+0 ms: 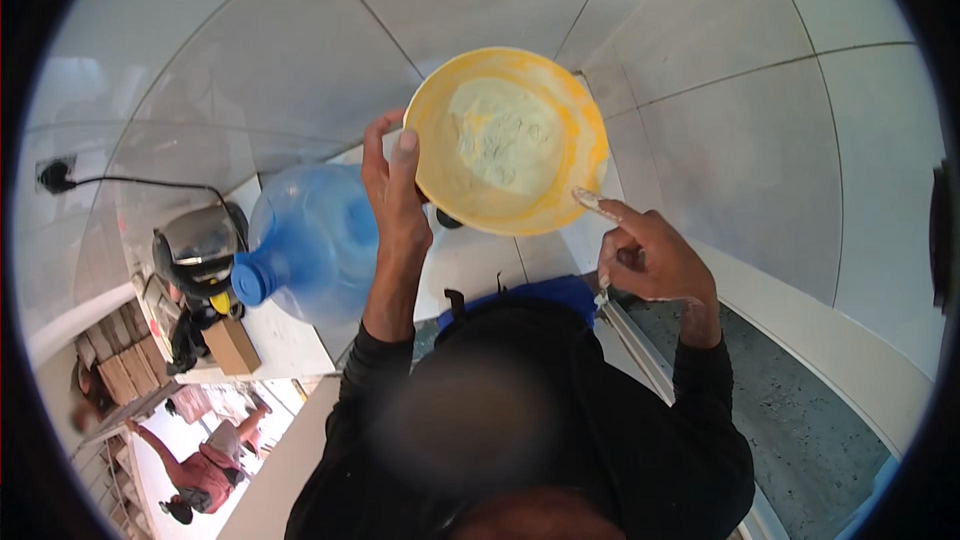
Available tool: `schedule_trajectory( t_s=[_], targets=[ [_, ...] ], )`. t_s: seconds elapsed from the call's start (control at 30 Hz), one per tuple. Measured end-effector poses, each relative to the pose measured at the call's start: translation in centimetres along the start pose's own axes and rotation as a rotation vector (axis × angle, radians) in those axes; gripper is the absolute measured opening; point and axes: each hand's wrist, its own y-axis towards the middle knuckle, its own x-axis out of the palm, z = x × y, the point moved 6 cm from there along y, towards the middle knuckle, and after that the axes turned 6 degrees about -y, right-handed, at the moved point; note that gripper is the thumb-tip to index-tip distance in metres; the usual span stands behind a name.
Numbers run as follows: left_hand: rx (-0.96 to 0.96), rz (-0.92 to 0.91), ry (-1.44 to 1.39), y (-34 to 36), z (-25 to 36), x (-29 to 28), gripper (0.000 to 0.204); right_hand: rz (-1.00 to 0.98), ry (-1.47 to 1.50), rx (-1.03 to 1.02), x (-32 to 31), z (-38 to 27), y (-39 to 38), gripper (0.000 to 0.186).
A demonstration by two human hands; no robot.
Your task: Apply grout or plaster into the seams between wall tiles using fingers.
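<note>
A round yellow bowl (pixel 582 110) is tilted so that its inside shows, with pale powder or paste (pixel 505 145) spread over its bottom and streaked up its wall. My left hand (pixel 398 195) grips the bowl by its left edge, the thumb lying over the rim and the fingers behind. At the lower right of the rim, the stretched index finger of my right hand (pixel 655 255) reaches the bowl's edge. White residue coats that fingertip; the other fingers curl loosely, and nothing shows held in them.
Left of my left forearm lies a big blue water bottle (pixel 315 240), beside a kettle (pixel 200 245) and a small cardboard box (pixel 231 345). A black cable (pixel 150 180) runs to a wall socket. Tiled walls (pixel 730 140) rise ahead and right. Another person (pixel 205 470) is at lower left.
</note>
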Motion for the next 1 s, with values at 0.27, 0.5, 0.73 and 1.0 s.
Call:
schedule_trajectory(
  t_s=[0.27, 0.5, 0.73, 1.0],
  targets=[
    [0.157, -0.045, 0.066, -2.8, 2.8, -0.4, 0.079, 0.124, -0.077, 0.037, 0.3, 5.5, -4.8, 0.077],
    [0.297, -0.091, 0.191, -5.4, 6.3, 0.8, 0.079, 0.062, 0.761, -0.137, 1.5, 0.4, -6.5, 0.095],
    [0.3, -0.119, 0.069, -6.4, 5.7, 2.1, 0.082, -0.279, 1.467, -0.59, 6.0, -0.9, -4.2, 0.106],
    [0.434, -0.135, -0.101, -6.2, 4.6, 2.1, 0.098, -0.562, 1.894, -0.631, 9.4, -4.5, -2.4, 0.103]
  ],
)
